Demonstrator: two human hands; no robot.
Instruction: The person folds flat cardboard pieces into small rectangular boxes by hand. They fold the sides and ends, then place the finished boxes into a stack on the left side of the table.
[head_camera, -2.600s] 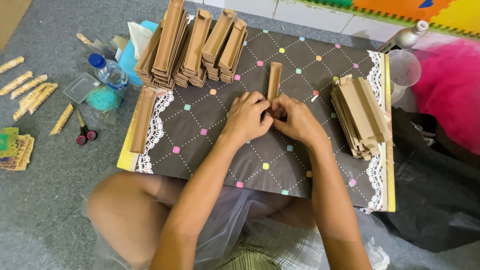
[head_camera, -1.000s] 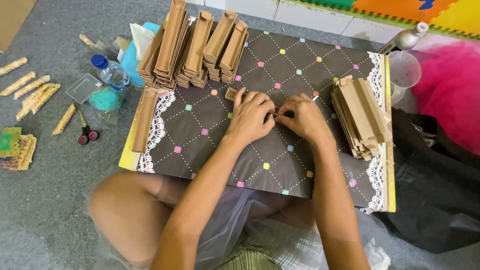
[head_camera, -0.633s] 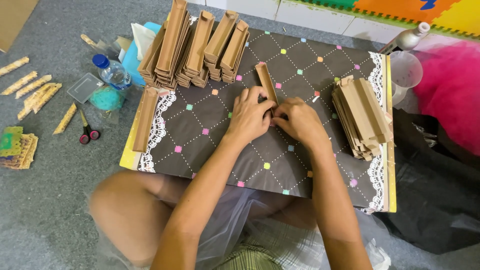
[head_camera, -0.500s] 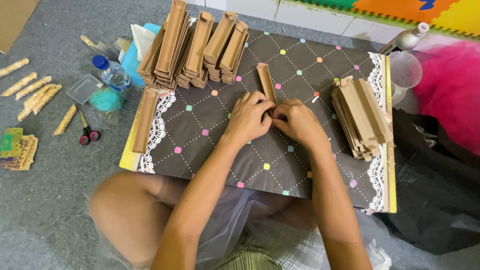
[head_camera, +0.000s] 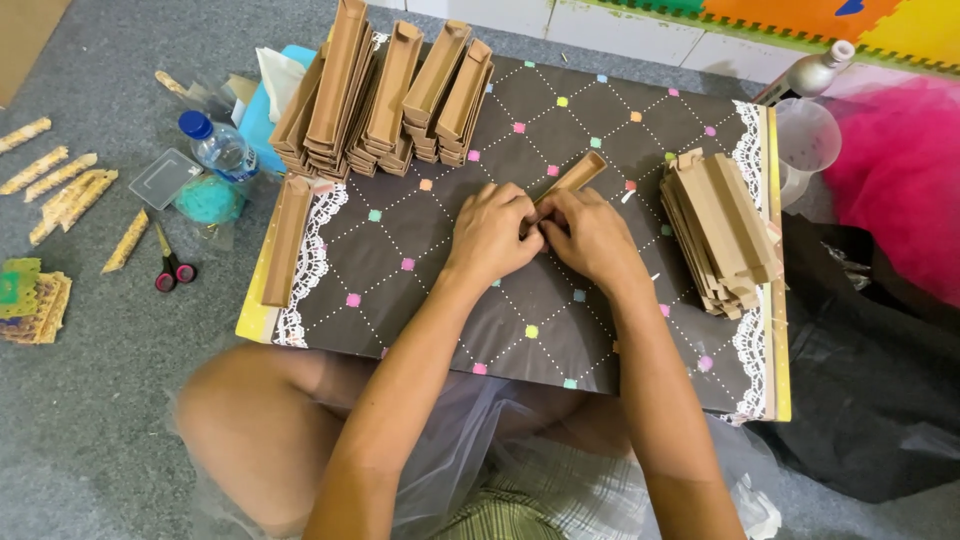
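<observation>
Left hand (head_camera: 492, 232) and right hand (head_camera: 590, 236) together at the middle of the dark quilted board (head_camera: 420, 300), fingers of both closed around the near end of a narrow brown cardboard tray (head_camera: 572, 180). Tray angled up and to the right, far end open and free. Far left on the board: rows of stacked finished trays (head_camera: 385, 90). One single tray (head_camera: 285, 240) along the lace-trimmed left edge. At the right edge: a pile of flat folded cardboard (head_camera: 722, 230). On the grey floor to the left: a water bottle (head_camera: 218, 146), a teal ball (head_camera: 208, 199), red-handled scissors (head_camera: 168, 262), and yellow patterned strips (head_camera: 62, 190). Far right: a pink fluffy cloth (head_camera: 895, 170).
</observation>
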